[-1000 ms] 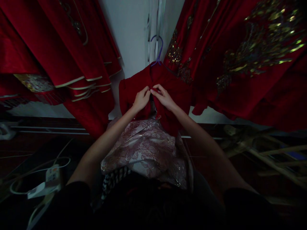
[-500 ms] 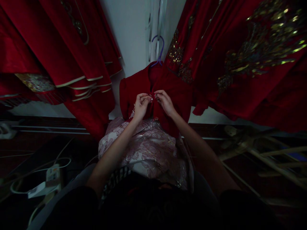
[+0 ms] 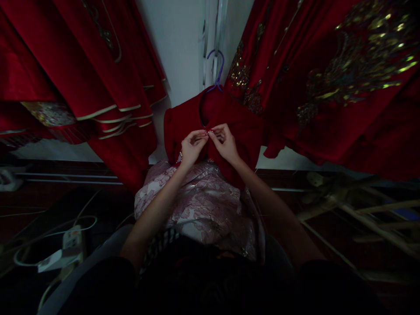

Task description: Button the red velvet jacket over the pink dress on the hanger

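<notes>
A short-sleeved red jacket hangs in front of me on a purple hanger. My left hand pinches the jacket's front edge just below the neck opening, thumb against fingers. My right hand pinches the opposite front edge, and the fingertips of both hands meet at the middle. The small fastening between them is too dark and covered to make out. Some beaded trim shows beside my left hand. Below the jacket, a pale pink floral brocade cloth spreads over my lap.
Red garments with pale piping hang at the left, and red garments with gold sequins hang at the right. A power strip with white cables lies low at the left. A wooden frame stands at the lower right.
My hands have come together, closing the gap between their fingertips. The jacket's two front edges are drawn closer, and its neck opening looks wider and rounder.
</notes>
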{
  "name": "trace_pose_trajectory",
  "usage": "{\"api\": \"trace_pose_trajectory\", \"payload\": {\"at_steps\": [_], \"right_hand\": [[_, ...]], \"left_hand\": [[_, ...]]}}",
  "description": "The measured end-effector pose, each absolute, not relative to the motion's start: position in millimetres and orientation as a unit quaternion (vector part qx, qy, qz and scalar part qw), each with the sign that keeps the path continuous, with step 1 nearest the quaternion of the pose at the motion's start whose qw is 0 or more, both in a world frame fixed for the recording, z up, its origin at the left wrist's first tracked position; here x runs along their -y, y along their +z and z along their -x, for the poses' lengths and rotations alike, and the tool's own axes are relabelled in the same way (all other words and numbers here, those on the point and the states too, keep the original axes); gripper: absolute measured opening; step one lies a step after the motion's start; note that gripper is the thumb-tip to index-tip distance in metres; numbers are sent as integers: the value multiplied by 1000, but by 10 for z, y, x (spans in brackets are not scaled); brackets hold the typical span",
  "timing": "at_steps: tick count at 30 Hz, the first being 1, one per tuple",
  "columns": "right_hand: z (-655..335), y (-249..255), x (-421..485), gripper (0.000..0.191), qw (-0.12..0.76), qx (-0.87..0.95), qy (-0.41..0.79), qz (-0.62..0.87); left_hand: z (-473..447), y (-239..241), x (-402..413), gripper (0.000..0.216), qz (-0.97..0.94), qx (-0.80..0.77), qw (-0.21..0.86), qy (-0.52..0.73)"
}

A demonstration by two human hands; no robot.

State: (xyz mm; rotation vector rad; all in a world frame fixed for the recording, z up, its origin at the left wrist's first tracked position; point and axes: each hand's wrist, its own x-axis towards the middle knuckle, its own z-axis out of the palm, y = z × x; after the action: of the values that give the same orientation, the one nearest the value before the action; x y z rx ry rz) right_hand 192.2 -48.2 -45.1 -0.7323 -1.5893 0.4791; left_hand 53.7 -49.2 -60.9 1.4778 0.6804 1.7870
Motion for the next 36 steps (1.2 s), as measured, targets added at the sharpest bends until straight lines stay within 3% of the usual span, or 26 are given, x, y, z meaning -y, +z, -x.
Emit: {"api": "trace_pose_trajectory", "payload": {"at_steps": [8,28,33,36], "right_hand": [[-1866,-462,558,20,636,669,156,352],[-1922,-405,408,27,632,648,253,340],[-1870,-391,338,26,622,648,186,398],[-1835,-376,297,25,611,634,136,454]], "left_hand": [[-544,-519,474,22,-598,-296,295,684],[-481,-480,413,17,-636,-336,223,659],[-501,-478,429,14,-676,-351,155,629],[-567,-524,443,17,-683,-363,169,611]]}}
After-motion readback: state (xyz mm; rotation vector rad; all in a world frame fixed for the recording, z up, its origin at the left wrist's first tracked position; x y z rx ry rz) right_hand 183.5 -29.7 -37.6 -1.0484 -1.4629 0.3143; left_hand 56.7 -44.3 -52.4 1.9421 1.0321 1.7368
